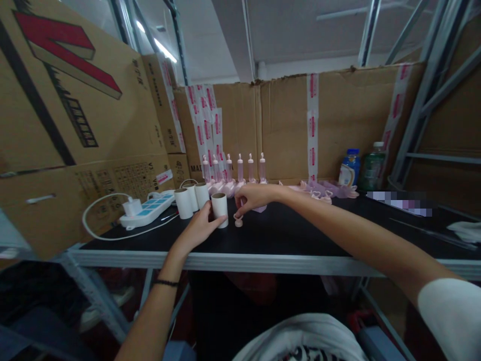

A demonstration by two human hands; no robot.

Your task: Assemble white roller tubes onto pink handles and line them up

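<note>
Roughly, left hand (205,220) grips tube (220,204), likely light and stiff, best held mid-wall; right hand (255,195) pinches pink piece (239,223), probably slick plastic, best taken by its loop.

On the counter (270,238), a power strip (151,209) lies left of four tubes (220,206); two bottles (350,169) stand right, before a cardboard panel (285,130).

Black tabletop (270,238) with a pale metal front edge. On its left lies a white power strip (155,208) with blue panels. Beside that stand four white tubes (202,194), with a row of six slim pink pieces (240,170) upright behind. Farther right: lilac and pink pieces (336,189) lying together, then a blue bottle (350,168) and a green bottle (373,168), both standing upright.
</note>
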